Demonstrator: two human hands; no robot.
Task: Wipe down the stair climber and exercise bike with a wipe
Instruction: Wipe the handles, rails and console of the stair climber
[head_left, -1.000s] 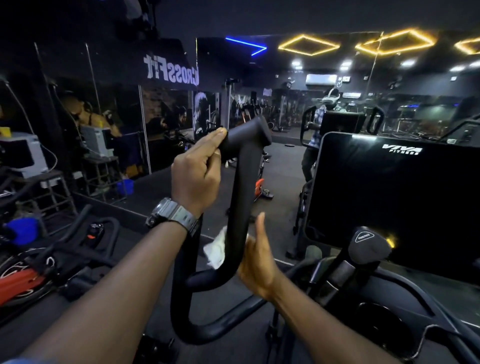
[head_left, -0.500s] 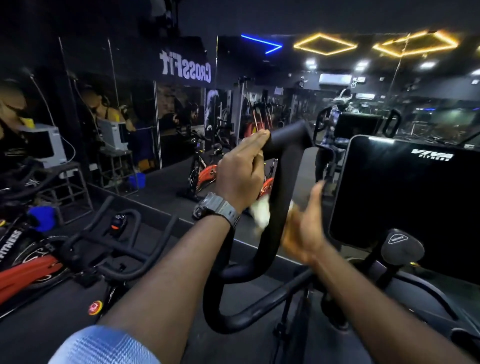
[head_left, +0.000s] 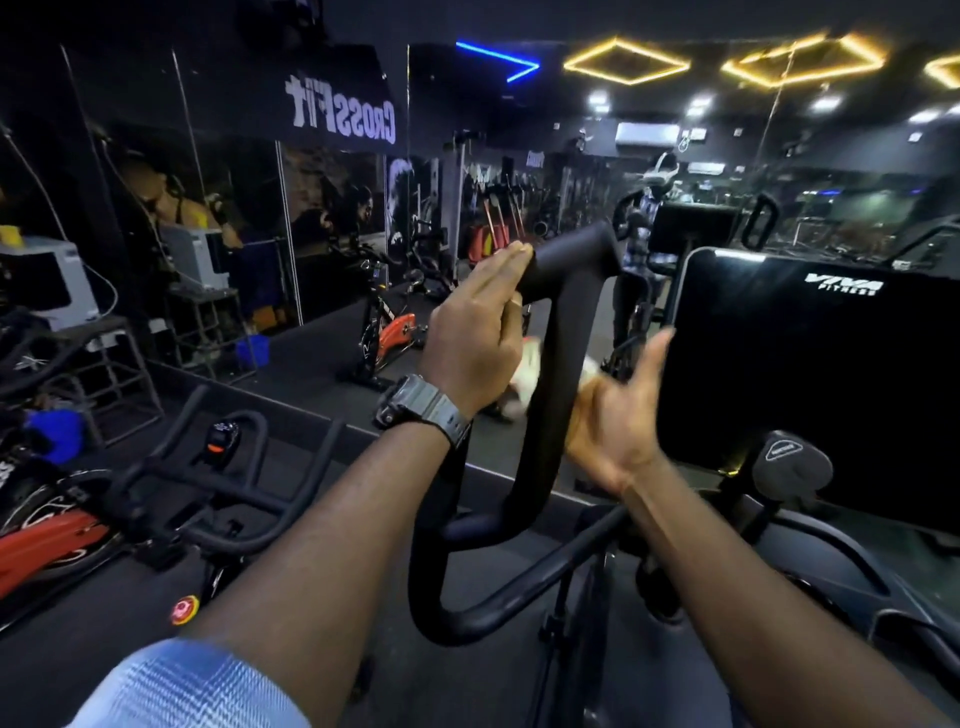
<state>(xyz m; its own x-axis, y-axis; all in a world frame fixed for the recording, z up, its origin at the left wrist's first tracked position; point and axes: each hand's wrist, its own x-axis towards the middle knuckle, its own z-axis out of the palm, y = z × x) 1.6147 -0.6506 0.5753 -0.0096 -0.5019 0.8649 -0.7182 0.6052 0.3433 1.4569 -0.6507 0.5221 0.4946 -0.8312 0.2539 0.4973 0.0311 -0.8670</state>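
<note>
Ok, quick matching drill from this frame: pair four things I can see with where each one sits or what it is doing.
Things:
1. left hand
2. right hand
3. white crumpled wipe
4. black glossy console panel

States:
A. wrapped round the black curved handlebar shaft
B. at the right, marked VIVA FITNESS
C. fingers laid over the handlebar's top end
D. pressing the wipe on the shaft, thumb up

Pairs: 1-C, 2-D, 3-A, 4-B

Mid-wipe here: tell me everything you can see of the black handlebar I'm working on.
The handlebar is a matte black tube, looking rubber-coated. It rises from a U-bend low down to an angled top grip. The left hand rests on that grip, fingers straight. The right hand holds a white wipe round the upright stretch; it is motion-blurred. The console stands to its right.
</note>
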